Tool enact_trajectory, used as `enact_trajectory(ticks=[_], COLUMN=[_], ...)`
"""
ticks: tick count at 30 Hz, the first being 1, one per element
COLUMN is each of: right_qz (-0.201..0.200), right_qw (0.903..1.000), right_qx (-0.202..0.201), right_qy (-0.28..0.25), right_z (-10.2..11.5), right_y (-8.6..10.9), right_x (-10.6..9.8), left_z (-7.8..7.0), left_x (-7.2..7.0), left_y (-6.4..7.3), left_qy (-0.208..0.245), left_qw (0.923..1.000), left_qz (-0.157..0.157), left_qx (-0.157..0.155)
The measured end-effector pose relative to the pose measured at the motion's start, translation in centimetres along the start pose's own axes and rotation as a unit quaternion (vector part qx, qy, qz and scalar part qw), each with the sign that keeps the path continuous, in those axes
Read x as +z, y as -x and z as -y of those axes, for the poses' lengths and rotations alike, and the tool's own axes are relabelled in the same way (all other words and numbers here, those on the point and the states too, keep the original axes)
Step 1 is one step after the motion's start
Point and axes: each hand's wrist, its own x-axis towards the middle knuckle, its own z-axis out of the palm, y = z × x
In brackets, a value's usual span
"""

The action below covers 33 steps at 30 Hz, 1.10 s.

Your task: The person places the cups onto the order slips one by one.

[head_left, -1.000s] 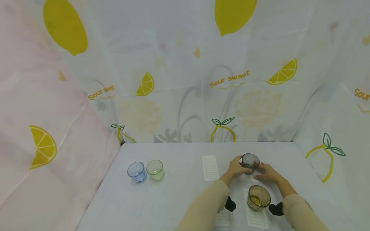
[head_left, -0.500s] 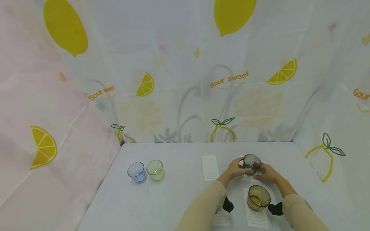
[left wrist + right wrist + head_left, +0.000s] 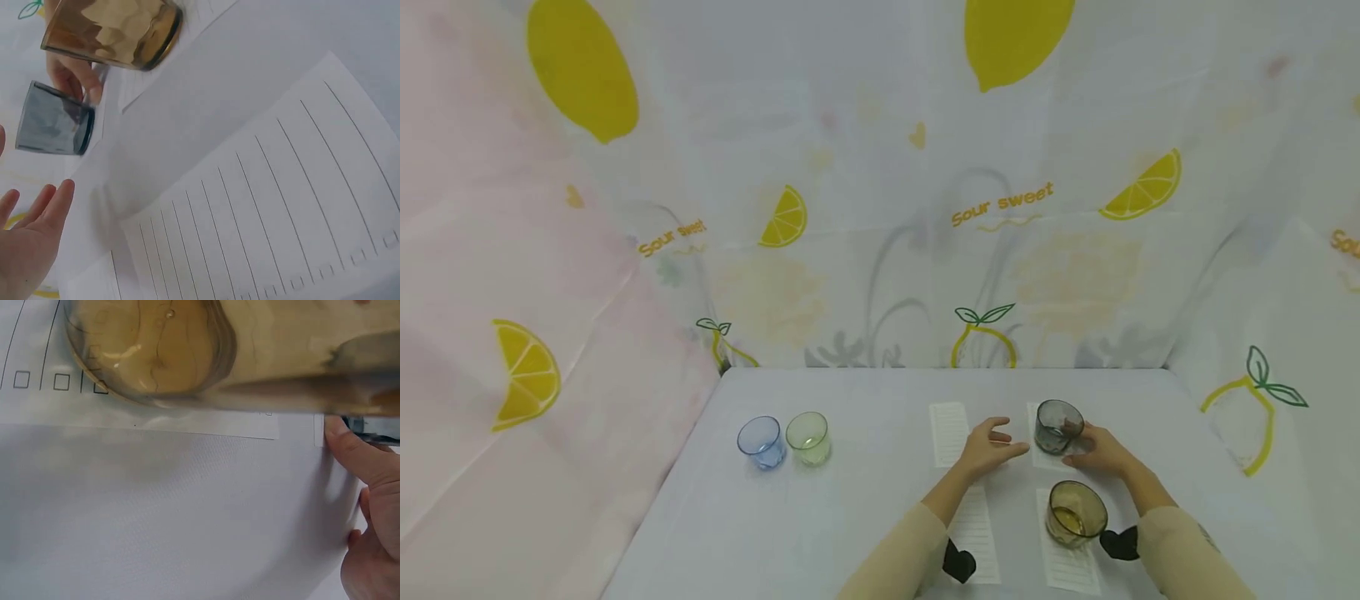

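Observation:
A smoky grey glass (image 3: 1058, 437) stands upright on a printed paper sheet (image 3: 1041, 457) at the back right. My right hand (image 3: 1105, 454) holds it from the right, with fingers visible through the far wall and the thumb low in front. To its left, my left hand (image 3: 988, 448) is apart from the glass, fingers spread and holding nothing. In the left wrist view, the left hand's fingers (image 3: 55, 209) point up near the grey glass (image 3: 55, 122). An amber glass (image 3: 1077, 512) stands on another sheet (image 3: 1072, 571), between the forearms.
Two more lined sheets lie to the left, one behind (image 3: 950, 429) and one nearer (image 3: 976, 533), partly under the left forearm. A blue glass (image 3: 762, 443) and a green glass (image 3: 809, 439) stand side by side at the table's left. A lemon-print curtain (image 3: 865, 208) encloses the table.
My left hand has let go of the grey glass and drawn back to the left. The grey glass has shifted slightly right; my right hand stays at it.

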Motion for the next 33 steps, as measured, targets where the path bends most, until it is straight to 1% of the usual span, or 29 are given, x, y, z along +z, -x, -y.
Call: enact_trajectory(ticks=[3, 7, 9, 13, 15, 17, 18, 20, 21, 23, 26, 28, 31, 33], right_qz=[0.004, 0.012, 0.014, 0.017, 0.017, 0.016, 0.014, 0.008, 0.003, -0.006, -0.017, -0.026, -0.039, -0.051], right_qw=[1.0, 0.9999, 0.9997, 0.9994, 0.9988, 0.9979, 0.9973, 0.9964, 0.9965, 0.9968, 0.9977, 0.9979, 0.9982, 0.9979], right_qx=[0.001, 0.012, 0.017, 0.029, 0.045, 0.062, 0.07, 0.08, 0.078, 0.074, 0.064, 0.058, 0.045, 0.041], right_qy=[-0.001, 0.0, -0.004, -0.002, 0.004, 0.014, 0.018, 0.027, 0.029, 0.028, 0.016, 0.008, 0.002, 0.006], right_z=[-0.2, -0.3, -0.3, -0.3, -0.2, 0.0, 0.2, 0.5, 0.7, 1.0, 1.4, 1.7, 2.2, 2.9], right_y=[0.0, 0.0, 0.1, 0.2, 0.2, 0.2, 0.2, 0.3, 0.3, 0.5, 0.9, 1.2, 1.7, 2.0], right_x=[0.0, 0.1, 0.1, 0.1, 0.0, -0.2, -0.3, -0.6, -0.7, -1.0, -1.5, -1.8, -2.5, -2.9], left_z=[0.5, 1.1, 1.1, 0.6, 0.4, 1.1, 1.5, 2.4, 2.8, 3.4, 3.9, 4.1, 4.4, 4.6], left_x=[-1.8, -4.4, -5.7, -8.5, -9.9, -11.1, -11.7, -12.9, -13.5, -14.6, -16.1, -17.0, -18.3, -19.2], left_y=[1.3, 3.4, 4.8, 7.9, 9.3, 10.2, 10.6, 11.3, 11.6, 12.2, 13.3, 14.0, 14.8, 15.3], left_qy=[0.012, 0.035, 0.048, 0.062, 0.072, 0.086, 0.092, 0.107, 0.113, 0.113, 0.096, 0.079, 0.06, 0.051], left_qw=[0.9998, 0.9986, 0.9977, 0.9956, 0.9938, 0.9904, 0.9888, 0.9838, 0.9808, 0.9753, 0.9665, 0.9589, 0.9451, 0.9377], left_qz=[-0.001, -0.02, -0.029, -0.047, -0.063, -0.086, -0.1, -0.13, -0.147, -0.18, -0.23, -0.265, -0.316, -0.34], left_qx=[0.014, 0.034, 0.039, 0.051, 0.058, 0.064, 0.062, 0.061, 0.06, 0.062, 0.062, 0.063, 0.056, 0.048])
